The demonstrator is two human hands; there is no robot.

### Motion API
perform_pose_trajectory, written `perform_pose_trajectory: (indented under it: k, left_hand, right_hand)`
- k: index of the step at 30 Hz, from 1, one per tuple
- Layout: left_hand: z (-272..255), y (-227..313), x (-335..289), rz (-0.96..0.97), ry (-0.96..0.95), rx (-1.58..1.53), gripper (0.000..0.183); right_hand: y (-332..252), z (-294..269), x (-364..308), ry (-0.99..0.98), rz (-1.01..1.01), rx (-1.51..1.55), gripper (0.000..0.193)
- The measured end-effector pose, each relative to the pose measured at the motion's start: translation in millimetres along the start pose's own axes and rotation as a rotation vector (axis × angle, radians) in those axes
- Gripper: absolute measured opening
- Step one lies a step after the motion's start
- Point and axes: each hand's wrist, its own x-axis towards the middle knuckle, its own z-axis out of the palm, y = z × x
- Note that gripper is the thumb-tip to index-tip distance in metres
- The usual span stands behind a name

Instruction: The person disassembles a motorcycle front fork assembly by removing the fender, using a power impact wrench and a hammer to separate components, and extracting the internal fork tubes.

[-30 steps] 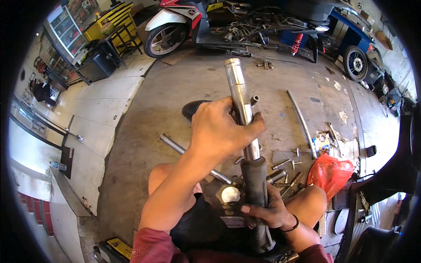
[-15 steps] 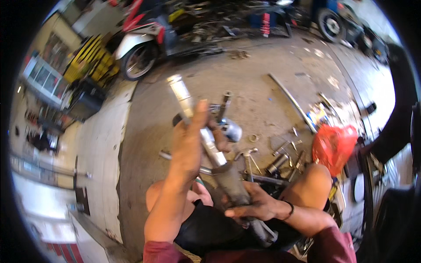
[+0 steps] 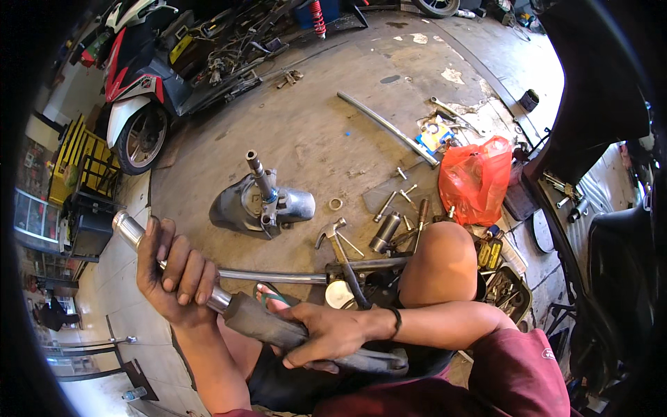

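A motorcycle fork leg [image 3: 256, 320] lies slantwise across my lap, its bright tube pointing up to the left and its dark lower leg toward the right. My left hand [image 3: 178, 271] wraps around the shiny tube, fingers curled over it. Lower down, my right hand [image 3: 333, 332] grips the dark leg, thumb stretched along it. Beyond the hands, a steering stem [image 3: 258, 172] stands upright by a dark front fender [image 3: 233, 206]. A hammer [image 3: 349, 271] leans close to my raised knee, near a second chrome tube [image 3: 271, 276] on the floor.
A long metal rod [image 3: 389, 130] lies farther off. Several wrenches and sockets surround a dark cylinder [image 3: 385, 233], beside a red plastic bag [image 3: 474, 182]. A metal tool tray [image 3: 526, 300] sits at right. A red-and-white scooter [image 3: 130, 111] stands far left.
The fork leg has swung from steep to a flatter slant, its chrome end now lower and farther left. My left hand has closed around the tube from a straighter-fingered pose; the view has shifted.
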Motion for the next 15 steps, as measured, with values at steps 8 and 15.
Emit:
perform_pose_trajectory:
  k: [8,15]
  left_hand:
    - [19,-51,6,0.088,0.594,0.785,0.037]
    - [7,-37,6,0.088,0.278,1.043,0.053]
  right_hand:
    - [4,-12,-23,0.498,-0.223,-0.670,0.059]
    - [-8,-10,-35,0.561,-0.085,-0.662,0.041]
